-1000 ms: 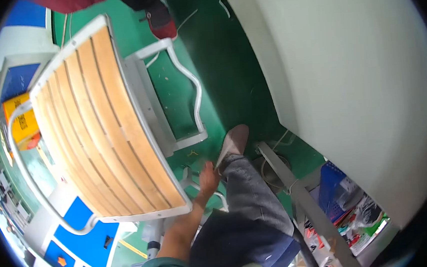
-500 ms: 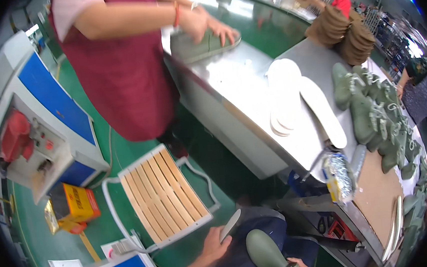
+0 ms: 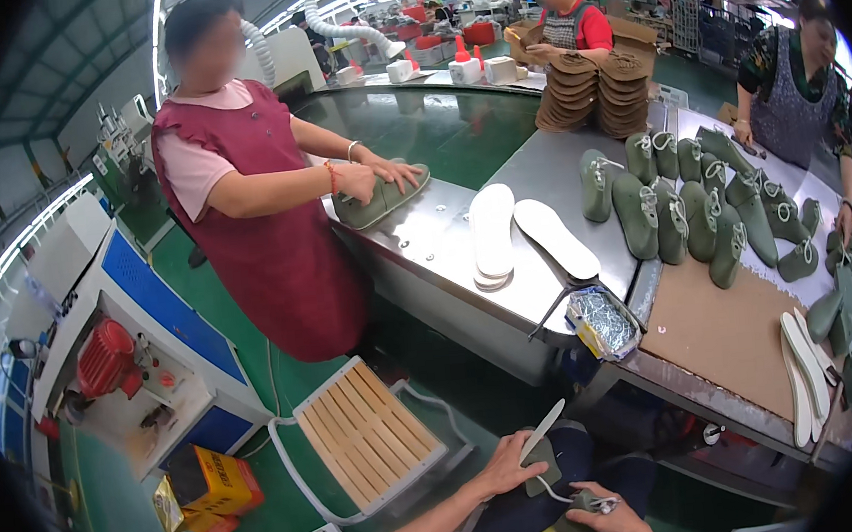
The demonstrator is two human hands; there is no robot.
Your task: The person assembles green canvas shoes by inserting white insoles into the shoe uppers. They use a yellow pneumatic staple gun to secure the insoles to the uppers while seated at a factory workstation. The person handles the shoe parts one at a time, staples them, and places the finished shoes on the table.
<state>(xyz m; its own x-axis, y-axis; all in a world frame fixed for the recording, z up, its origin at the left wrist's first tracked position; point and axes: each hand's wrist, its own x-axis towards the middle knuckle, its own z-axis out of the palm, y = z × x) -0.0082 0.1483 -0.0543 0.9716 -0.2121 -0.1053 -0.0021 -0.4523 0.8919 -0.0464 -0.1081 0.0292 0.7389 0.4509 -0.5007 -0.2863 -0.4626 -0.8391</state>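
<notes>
Dark printed characters run across the side of the yellow box (image 3: 225,482) on the green floor (image 3: 293,361). The shiny silver pack (image 3: 607,322) at the corner of the worktop (image 3: 433,230) has a yellow-and-blue edge whose small marks are too blurred to read.

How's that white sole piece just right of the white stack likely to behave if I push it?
The white sole piece looks thin, so it's probably light and may flex a little. Lying flat, it likely won't roll. The smooth, shiny metal tabletop might let it slide easily.
</notes>
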